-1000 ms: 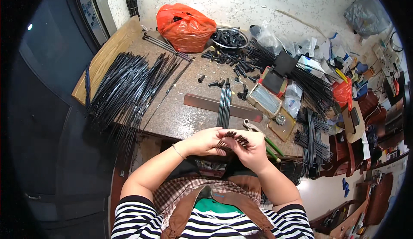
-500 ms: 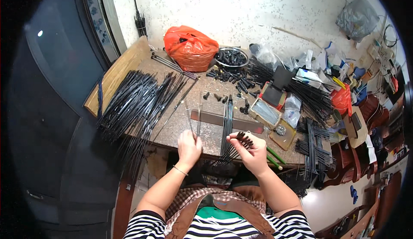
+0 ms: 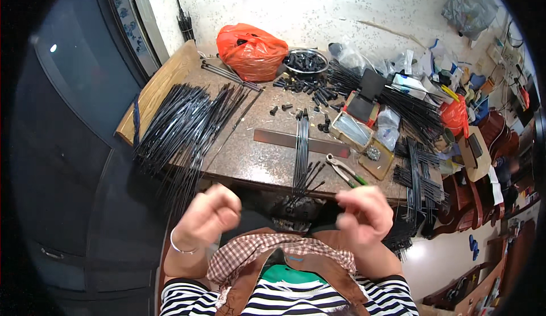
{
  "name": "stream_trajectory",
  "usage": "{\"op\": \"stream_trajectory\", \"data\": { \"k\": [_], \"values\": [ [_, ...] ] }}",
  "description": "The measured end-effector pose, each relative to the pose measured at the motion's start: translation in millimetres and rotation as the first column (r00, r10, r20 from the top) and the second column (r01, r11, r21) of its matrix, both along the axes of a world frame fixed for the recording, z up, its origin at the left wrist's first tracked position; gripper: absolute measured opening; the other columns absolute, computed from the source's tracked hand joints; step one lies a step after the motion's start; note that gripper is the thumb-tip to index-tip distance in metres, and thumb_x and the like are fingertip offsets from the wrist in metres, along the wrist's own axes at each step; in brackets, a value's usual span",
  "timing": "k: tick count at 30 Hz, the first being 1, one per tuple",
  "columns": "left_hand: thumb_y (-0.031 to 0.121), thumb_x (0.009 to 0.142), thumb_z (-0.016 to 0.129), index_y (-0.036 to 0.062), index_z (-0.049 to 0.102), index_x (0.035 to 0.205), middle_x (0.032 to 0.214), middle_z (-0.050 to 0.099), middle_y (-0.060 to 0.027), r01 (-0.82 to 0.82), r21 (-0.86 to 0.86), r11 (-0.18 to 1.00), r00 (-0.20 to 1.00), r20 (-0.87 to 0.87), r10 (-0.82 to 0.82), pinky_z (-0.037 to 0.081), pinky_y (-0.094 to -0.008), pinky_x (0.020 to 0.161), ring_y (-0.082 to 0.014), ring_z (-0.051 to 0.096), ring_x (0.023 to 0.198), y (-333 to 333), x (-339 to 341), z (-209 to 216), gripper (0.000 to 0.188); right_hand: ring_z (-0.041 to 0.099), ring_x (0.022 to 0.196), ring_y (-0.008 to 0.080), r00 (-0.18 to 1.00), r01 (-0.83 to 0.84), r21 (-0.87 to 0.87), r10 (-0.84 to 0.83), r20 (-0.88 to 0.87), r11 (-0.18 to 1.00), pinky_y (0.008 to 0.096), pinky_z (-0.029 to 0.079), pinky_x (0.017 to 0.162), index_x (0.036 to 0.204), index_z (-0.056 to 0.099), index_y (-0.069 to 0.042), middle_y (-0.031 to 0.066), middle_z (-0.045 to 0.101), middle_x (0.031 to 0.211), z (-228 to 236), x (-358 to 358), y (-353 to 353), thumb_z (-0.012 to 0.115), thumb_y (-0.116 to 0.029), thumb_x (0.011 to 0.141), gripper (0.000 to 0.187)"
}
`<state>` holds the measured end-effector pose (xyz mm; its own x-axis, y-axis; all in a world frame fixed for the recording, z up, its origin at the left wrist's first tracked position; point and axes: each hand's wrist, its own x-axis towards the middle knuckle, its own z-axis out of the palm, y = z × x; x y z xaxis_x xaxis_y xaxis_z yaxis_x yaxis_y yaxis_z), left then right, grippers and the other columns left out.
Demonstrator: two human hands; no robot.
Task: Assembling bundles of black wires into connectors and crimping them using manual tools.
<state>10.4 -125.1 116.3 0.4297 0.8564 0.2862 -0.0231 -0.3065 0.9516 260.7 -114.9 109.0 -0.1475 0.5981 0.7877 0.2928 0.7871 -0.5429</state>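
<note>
My left hand [image 3: 210, 212] is raised in front of the table edge, its fingers curled in with no object showing in them. Opposite it hovers my right hand [image 3: 368, 216], smeared by motion; its fingers are bent, with a gap to the thumb and nothing visible between. Neither hand touches the table. Between and beyond them, a bundle of thin black rods [image 3: 301, 151] with thicker dark ends lies across a flat metal bar [image 3: 275, 138]. The near rod ends fan out past the table edge. Close to my right hand rest pincers [image 3: 341, 172] with green handles.
A large heap of black rods [image 3: 182, 122] covers the table's left side. At the back stand a red plastic bag [image 3: 250, 54] and a metal bowl [image 3: 323, 68] of black parts. Open boxes [image 3: 352, 130] and more rods [image 3: 418, 168] crowd the right.
Both hands have drawn back toward my body and apart. My right hand has let go of the rod ends, and the thin rods by my left hand are gone from it. The pincers are uncovered.
</note>
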Motion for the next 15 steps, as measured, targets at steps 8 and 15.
{"op": "stream_trajectory", "data": {
  "k": [8, 15],
  "values": [
    [0.025, 0.079, 0.041, 0.0026, 0.039, 0.084, 0.061, 0.047, -0.0159, 0.607, -0.047, 0.793, 0.705, -0.43, -0.565, 0.037, -0.0369, 0.048, -0.0323, 0.048, 0.056, -11.3, 63.6, -18.8, 0.023, 0.052, 0.051, 0.018, 0.741, -0.646, -0.41, 0.658, -0.134, 0.644, 0.0241, 0.044, 0.045, 0.068, 0.055, -0.001, 0.0146, 0.054, 0.069, 54.3, 47.8, -41.2, 0.062, -0.012, 0.064, 0.014],
    [0.01, 0.073, 0.05, 0.0026, 0.048, 0.095, 0.064, 0.048, -0.0073, 0.391, 0.349, 0.852, 0.9, -0.339, -0.275, 0.042, -0.0254, 0.048, -0.0189, 0.051, 0.054, -11.6, 56.7, -11.8, 0.024, 0.051, 0.041, 0.0196, 0.762, -0.38, -0.216, 0.172, -0.625, 0.899, 0.021, 0.045, 0.036, 0.059, 0.046, 0.004, 0.0164, 0.047, 0.059, 35.8, 56.8, -67.5, 0.05, -0.01, 0.075, 0.021]
  ]
}}
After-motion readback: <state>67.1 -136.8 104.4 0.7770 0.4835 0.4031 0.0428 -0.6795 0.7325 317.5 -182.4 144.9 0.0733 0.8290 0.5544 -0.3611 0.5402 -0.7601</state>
